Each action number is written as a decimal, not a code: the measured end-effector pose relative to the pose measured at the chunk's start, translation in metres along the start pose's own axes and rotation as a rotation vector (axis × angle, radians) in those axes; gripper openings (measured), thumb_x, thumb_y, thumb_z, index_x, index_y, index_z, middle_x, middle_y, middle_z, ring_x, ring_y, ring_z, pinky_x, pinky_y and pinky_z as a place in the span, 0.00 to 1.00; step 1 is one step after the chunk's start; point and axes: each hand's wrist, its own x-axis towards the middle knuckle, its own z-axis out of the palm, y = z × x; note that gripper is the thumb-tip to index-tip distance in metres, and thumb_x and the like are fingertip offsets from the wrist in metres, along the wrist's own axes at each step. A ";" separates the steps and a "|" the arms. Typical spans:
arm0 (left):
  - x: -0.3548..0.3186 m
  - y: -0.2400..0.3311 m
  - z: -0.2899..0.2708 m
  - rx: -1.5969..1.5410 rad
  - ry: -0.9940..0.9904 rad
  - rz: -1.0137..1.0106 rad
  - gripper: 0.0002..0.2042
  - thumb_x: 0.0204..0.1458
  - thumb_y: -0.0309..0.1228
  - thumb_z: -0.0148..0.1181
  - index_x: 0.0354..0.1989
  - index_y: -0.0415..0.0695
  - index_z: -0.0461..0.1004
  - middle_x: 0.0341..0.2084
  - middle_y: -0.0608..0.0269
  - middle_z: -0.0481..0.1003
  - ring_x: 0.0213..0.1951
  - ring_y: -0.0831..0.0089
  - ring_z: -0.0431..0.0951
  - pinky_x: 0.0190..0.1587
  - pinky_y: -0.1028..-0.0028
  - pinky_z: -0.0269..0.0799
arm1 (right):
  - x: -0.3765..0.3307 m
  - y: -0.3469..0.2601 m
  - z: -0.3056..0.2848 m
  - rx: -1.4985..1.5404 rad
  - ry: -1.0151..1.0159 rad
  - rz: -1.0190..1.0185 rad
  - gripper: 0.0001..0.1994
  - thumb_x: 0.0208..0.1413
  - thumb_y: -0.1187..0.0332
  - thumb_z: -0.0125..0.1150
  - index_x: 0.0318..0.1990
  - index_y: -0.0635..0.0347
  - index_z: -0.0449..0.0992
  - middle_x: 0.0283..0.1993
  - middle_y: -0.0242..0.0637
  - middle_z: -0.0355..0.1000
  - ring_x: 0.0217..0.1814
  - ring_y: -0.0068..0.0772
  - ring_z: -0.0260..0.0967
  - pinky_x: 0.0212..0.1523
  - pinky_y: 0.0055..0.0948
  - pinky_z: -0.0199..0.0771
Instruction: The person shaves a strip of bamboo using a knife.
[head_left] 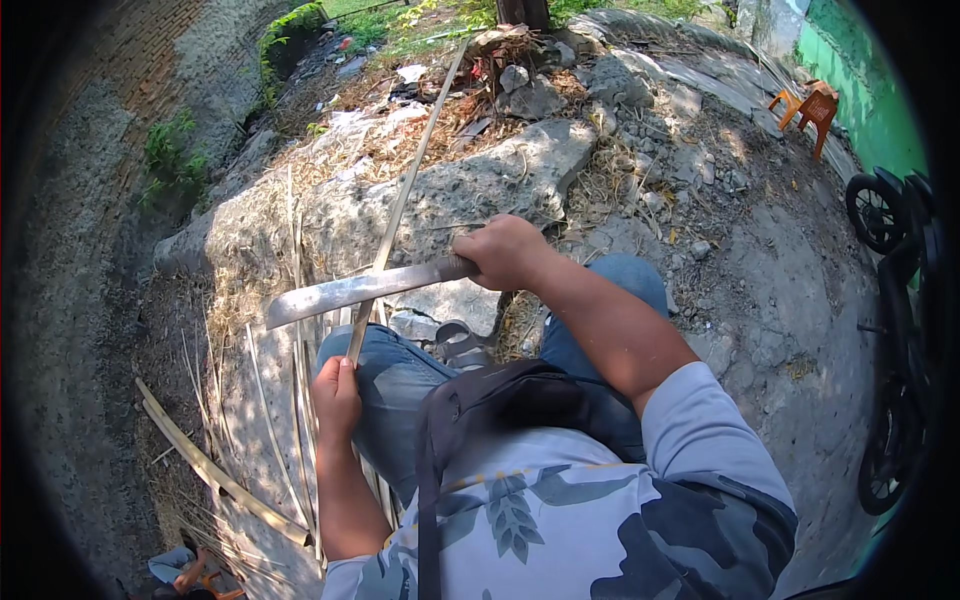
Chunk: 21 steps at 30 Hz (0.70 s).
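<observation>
My right hand point(505, 250) grips the handle of a long steel knife point(350, 290), its blade reaching left across my knees. My left hand point(337, 395) holds the near end of a long thin bamboo strip point(405, 195) that runs up and away over the ground. The blade lies across the strip just above my left knee. I am seated in blue jeans with a dark bag strap across my chest.
Several split bamboo strips point(270, 430) lie on the ground at my left. Broken concrete and rubble point(530, 160) are ahead. A brick wall point(110, 110) runs on the left. A motorcycle point(900, 330) stands at the right, an orange stool point(810, 105) beyond.
</observation>
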 end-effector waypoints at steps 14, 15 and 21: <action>-0.001 -0.013 -0.003 -0.044 0.004 0.020 0.15 0.69 0.35 0.50 0.33 0.39 0.77 0.17 0.76 0.64 0.22 0.86 0.60 0.25 0.77 0.55 | -0.004 0.042 -0.004 0.204 0.273 0.374 0.12 0.49 0.61 0.68 0.37 0.53 0.75 0.31 0.46 0.78 0.38 0.57 0.78 0.41 0.53 0.77; -0.001 -0.012 -0.003 -0.043 0.003 0.021 0.15 0.69 0.35 0.50 0.33 0.39 0.77 0.17 0.76 0.64 0.22 0.86 0.60 0.25 0.77 0.55 | -0.004 0.040 -0.005 0.211 0.268 0.363 0.12 0.49 0.60 0.68 0.37 0.53 0.75 0.32 0.46 0.78 0.39 0.57 0.78 0.41 0.53 0.77; 0.001 -0.005 -0.003 -0.205 -0.020 -0.008 0.15 0.71 0.36 0.48 0.34 0.41 0.75 0.17 0.77 0.63 0.21 0.87 0.59 0.24 0.80 0.54 | -0.003 0.020 -0.004 0.099 0.113 0.065 0.08 0.50 0.60 0.66 0.35 0.49 0.77 0.32 0.38 0.79 0.39 0.50 0.79 0.42 0.50 0.77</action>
